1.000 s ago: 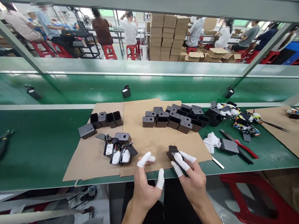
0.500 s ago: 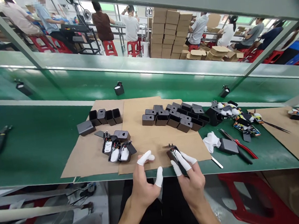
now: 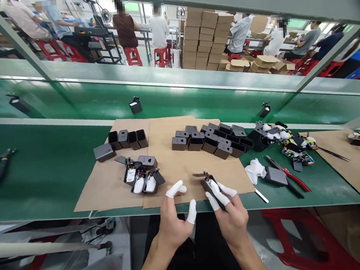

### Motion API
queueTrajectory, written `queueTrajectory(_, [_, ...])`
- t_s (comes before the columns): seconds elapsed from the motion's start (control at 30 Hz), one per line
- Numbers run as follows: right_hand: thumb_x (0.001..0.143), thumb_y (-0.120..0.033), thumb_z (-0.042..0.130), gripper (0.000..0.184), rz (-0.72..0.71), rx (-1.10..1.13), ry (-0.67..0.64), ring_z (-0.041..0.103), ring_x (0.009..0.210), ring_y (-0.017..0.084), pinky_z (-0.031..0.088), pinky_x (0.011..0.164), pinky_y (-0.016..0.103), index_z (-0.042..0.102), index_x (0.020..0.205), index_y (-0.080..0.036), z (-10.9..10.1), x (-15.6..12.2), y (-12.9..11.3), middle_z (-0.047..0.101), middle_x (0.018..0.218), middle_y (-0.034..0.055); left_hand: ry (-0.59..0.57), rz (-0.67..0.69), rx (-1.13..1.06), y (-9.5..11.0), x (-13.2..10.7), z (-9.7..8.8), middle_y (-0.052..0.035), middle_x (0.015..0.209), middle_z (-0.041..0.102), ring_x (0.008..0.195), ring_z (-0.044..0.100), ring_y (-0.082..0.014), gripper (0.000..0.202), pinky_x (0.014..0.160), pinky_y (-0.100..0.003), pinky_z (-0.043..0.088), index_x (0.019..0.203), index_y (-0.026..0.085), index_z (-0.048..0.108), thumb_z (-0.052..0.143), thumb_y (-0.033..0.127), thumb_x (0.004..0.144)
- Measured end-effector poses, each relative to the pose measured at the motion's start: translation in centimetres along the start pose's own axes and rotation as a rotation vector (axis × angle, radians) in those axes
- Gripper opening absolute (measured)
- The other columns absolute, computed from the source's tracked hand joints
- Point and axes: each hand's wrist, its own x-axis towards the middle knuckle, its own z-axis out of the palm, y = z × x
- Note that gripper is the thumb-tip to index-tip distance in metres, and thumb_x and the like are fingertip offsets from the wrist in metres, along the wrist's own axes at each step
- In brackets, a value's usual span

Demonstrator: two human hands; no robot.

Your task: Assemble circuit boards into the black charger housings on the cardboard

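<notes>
My right hand [image 3: 231,212], with white finger cots, grips a small black plastic case [image 3: 206,185] near the cardboard's front edge. Prongs and a flat dark flap stick up at its far end, and the fingers cover much of its inside. Apart from it, my left hand [image 3: 177,214] is held with thumb and fingers spread, nothing between them. Left of that hand stand several open black cases [image 3: 139,184] with white pouch-like parts and wires inside. Beyond both hands, a cluster of black housings [image 3: 211,143] sits on the brown cardboard [image 3: 166,157].
More black housings [image 3: 132,139] stand at the back left. On the right lie red-handled pliers [image 3: 291,176], a grey block [image 3: 276,176], a crumpled white cloth [image 3: 255,170] and wired circuit parts [image 3: 296,150]. Other pliers [image 3: 2,165] lie far left. Cases ride the green conveyor belt [image 3: 196,98] behind.
On the belt behind, the cases have shifted a little to the left. My hands have barely moved, the right one keeping its grip on the black case.
</notes>
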Motion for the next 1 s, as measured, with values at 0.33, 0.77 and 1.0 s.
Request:
queueTrajectory(0.33, [0.093,-0.003,0.08,0.062,0.0,0.028,0.037,0.083,0.105,0.028,0.074,0.095,0.044,0.073,0.146,-0.034,-0.36,0.02,-0.36,0.078,0.13,0.0109,0.012,0.014,0.012,0.15,0.06,0.02,-0.0097,0.116,0.069,0.104,0.074,-0.0238,0.06,0.097,-0.044,0.065,0.152,0.021,0.047,0.068,0.018,0.096])
queueTrajectory(0.77, [0.094,-0.001,0.077,0.066,0.01,0.05,-0.025,0.08,0.111,0.029,0.072,0.096,0.046,0.069,0.15,-0.036,-0.32,-0.21,-0.75,0.075,0.131,0.0125,0.018,0.022,0.016,0.4,0.37,0.04,-0.0092,0.113,0.071,0.101,0.075,-0.0233,0.058,0.095,-0.043,0.066,0.152,0.022,0.048,0.067,0.018,0.097])
queueTrajectory(1.0, [0.093,-0.002,0.078,0.064,0.031,0.068,-0.024,0.081,0.111,0.029,0.072,0.097,0.045,0.071,0.148,-0.035,-0.21,-0.64,-0.47,0.075,0.132,0.012,0.009,0.014,0.005,0.12,0.27,0.09,-0.0095,0.113,0.07,0.104,0.073,-0.0238,0.061,0.097,-0.046,0.065,0.152,0.021,0.047,0.068,0.017,0.096])
